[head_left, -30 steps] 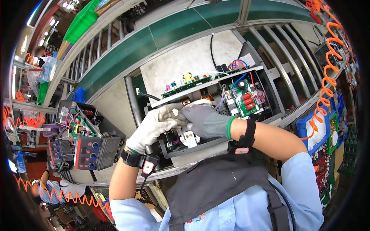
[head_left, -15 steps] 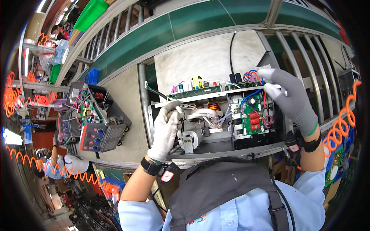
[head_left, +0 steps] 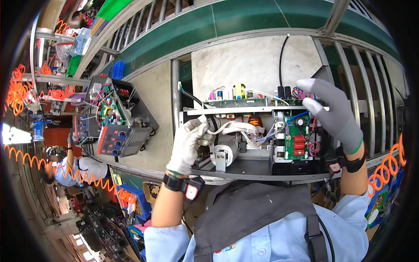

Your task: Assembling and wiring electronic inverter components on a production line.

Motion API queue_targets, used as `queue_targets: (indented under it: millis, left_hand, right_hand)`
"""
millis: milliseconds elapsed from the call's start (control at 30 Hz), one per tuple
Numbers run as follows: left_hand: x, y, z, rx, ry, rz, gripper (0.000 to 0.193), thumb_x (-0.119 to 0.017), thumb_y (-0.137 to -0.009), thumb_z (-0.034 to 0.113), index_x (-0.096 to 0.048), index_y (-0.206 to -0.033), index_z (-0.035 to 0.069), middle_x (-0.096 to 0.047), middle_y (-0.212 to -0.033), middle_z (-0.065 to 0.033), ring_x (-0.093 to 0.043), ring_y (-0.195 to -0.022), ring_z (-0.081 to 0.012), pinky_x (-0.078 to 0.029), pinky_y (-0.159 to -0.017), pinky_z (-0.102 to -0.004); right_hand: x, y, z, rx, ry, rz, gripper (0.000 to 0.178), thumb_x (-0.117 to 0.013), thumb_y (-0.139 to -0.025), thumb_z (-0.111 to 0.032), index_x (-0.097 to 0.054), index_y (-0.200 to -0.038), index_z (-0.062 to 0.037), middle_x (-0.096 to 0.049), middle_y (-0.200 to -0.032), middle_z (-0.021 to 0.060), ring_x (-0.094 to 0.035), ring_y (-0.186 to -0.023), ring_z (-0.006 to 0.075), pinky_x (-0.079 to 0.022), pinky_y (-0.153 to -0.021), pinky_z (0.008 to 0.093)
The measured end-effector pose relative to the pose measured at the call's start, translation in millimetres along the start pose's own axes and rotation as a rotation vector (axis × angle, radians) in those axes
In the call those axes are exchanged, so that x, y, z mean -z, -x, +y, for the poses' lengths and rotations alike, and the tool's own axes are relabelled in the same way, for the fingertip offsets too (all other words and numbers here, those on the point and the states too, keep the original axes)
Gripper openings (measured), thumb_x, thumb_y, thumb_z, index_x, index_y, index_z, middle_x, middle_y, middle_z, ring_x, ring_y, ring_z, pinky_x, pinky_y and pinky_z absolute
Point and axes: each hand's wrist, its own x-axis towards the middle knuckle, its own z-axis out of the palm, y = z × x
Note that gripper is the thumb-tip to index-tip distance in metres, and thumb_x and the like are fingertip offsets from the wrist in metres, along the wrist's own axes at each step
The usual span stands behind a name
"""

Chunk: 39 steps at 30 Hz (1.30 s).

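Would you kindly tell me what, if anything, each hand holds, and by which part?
The left hand seemingly pinches a small white connector by its lower end. Whether the right hand grips the upright circuit board cannot be told.

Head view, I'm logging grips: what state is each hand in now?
Left hand: closed, pinching a small white connector.
Right hand: open, near the green circuit board; contact can't be told.

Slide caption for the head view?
White-gloved left hand holding small white connector and grey-gloved right hand at open grey metal chassis.
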Motion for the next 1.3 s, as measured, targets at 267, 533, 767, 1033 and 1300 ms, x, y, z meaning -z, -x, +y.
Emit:
queue_targets:
  millis: [267,533,767,1033,1300]
  left_hand:
    - [-7,-32,24,0.247,-0.788,-0.095,0.019,-0.067,-0.086,0.012,-0.069,-0.100,-0.002,-0.064,-0.076,-0.0002,-0.053,-0.059,-0.0048,-0.042,-0.050,-0.0199]
    - [-5,-65,-10,0.407,-0.610,-0.154,0.011,-0.066,-0.087,0.006,-0.068,-0.097,0.004,-0.062,-0.073,0.0024,-0.051,-0.056,-0.0053,-0.037,-0.048,-0.0195]
    - [-13,-71,-9,0.427,-0.592,-0.151,0.018,-0.070,-0.086,0.025,-0.066,-0.088,0.007,-0.051,-0.064,0.0056,-0.042,-0.053,-0.0036,-0.030,-0.046,-0.0204]
    - [-16,-67,-7,0.371,-0.480,-0.114,0.011,-0.068,-0.086,0.012,-0.066,-0.094,0.004,-0.062,-0.074,0.0010,-0.051,-0.058,-0.0054,-0.038,-0.046,-0.0221]
    - [-23,-72,7,0.642,-0.695,-0.264,0.023,-0.057,-0.096,0.028,-0.061,-0.090,0.006,-0.051,-0.062,0.0030,-0.048,-0.050,-0.0048,-0.030,-0.040,-0.0196]
  right_hand:
    - [23,-10,24,-0.089,-0.068,0.064,0.035,-0.061,-0.084,-0.008,-0.062,-0.119,-0.0023,-0.064,-0.110,0.0103,-0.059,-0.089,0.0156,-0.046,-0.081,0.0284]
    - [39,21,67,-0.206,0.117,0.123,0.038,-0.059,-0.085,-0.007,-0.060,-0.122,-0.0042,-0.056,-0.130,0.0146,-0.049,-0.126,0.0273,-0.037,-0.105,0.0360]
    - [24,37,75,-0.391,0.044,0.011,0.050,-0.061,-0.083,-0.016,-0.053,-0.131,-0.0042,-0.039,-0.147,0.0157,-0.039,-0.135,0.0281,-0.029,-0.111,0.0369]
    - [10,38,77,-0.391,-0.052,-0.032,0.064,-0.063,-0.082,-0.022,-0.043,-0.141,-0.0055,-0.029,-0.153,0.0165,-0.028,-0.141,0.0268,-0.023,-0.113,0.0373]
    - [-1,20,91,-0.545,-0.176,-0.004,0.080,-0.064,-0.086,-0.017,-0.018,-0.151,-0.0064,-0.038,-0.147,0.0147,-0.041,-0.132,0.0215,-0.032,-0.109,0.0337]
